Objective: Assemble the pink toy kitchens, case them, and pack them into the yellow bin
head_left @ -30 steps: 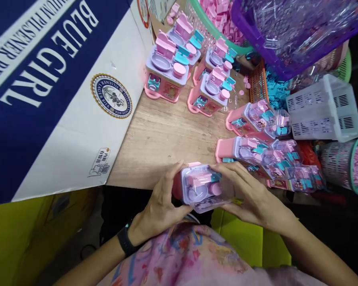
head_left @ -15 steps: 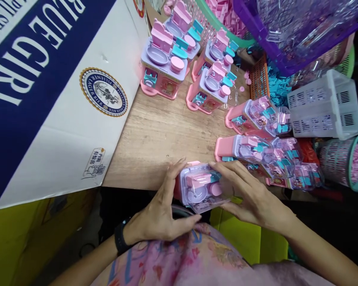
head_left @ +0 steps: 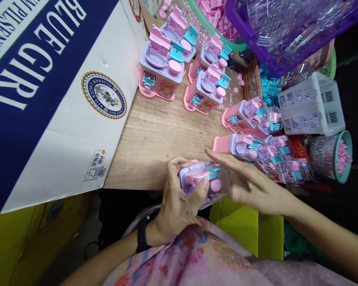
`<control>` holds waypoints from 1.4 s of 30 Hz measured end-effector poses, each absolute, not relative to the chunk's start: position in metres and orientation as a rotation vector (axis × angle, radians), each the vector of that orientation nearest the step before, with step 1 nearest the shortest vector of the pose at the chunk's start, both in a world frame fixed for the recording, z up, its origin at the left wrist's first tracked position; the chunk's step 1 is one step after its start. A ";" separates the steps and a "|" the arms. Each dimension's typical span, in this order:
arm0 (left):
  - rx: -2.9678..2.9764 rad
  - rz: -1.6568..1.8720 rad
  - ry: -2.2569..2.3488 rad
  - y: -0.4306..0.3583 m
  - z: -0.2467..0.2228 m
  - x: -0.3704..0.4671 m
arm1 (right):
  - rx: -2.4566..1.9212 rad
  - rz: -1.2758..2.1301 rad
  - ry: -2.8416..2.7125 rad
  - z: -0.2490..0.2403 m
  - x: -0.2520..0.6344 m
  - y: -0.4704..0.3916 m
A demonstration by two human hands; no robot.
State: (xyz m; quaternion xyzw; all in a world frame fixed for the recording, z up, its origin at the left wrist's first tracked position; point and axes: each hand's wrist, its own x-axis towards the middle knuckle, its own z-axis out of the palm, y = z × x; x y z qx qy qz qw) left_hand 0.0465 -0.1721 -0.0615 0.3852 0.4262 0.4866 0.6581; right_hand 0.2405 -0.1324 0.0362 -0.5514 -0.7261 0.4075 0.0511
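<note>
Pale wood grain ran across the tabletop [head_left: 149,139], bounded on the left by a white and dark-blue Blue Girl beer carton [head_left: 68,123]. Toward the back stood 4 exposed toy kitchens [head_left: 174,68], each with a lavender top, a pink backboard and turquoise parts. Beyond them, a green-rimmed basket [head_left: 193,18] held pink plastic pieces, and a purple crate [head_left: 250,37] held clear plastic parts. Next to the crate were an orange basket [head_left: 252,79], turquoise pieces [head_left: 270,89] and a white slotted basket [head_left: 301,109].

At the table's near edge, between the 2 hands, was a clear-covered toy kitchen [head_left: 216,185]. It sat in the grasp of the left hand [head_left: 179,198], which pinched it: the thumb lay across the clear cover, while the fingers curled around the toy's left and far side. Whether its underside touched the wood could not be told. A black wristband [head_left: 142,234] circled the left wrist.

Just beside the toy's right end was the right hand [head_left: 250,184], its fingers stretched out toward the table and its thumb parted from them, blurred. It was not clear whether its fingers touched the cover. Behind that hand, a cluster of packed toy kitchens [head_left: 244,140] covered the right side of the table, their clear covers facing right. Farther right, a tilted teal-rimmed basket [head_left: 323,155] contained more pink pieces. Below the hands were a floral garment [head_left: 191,254] and a yellow box [head_left: 241,234].
</note>
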 end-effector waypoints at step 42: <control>0.919 1.236 1.091 -0.144 -0.076 0.065 | -1.852 1.112 -1.652 0.010 0.224 -0.064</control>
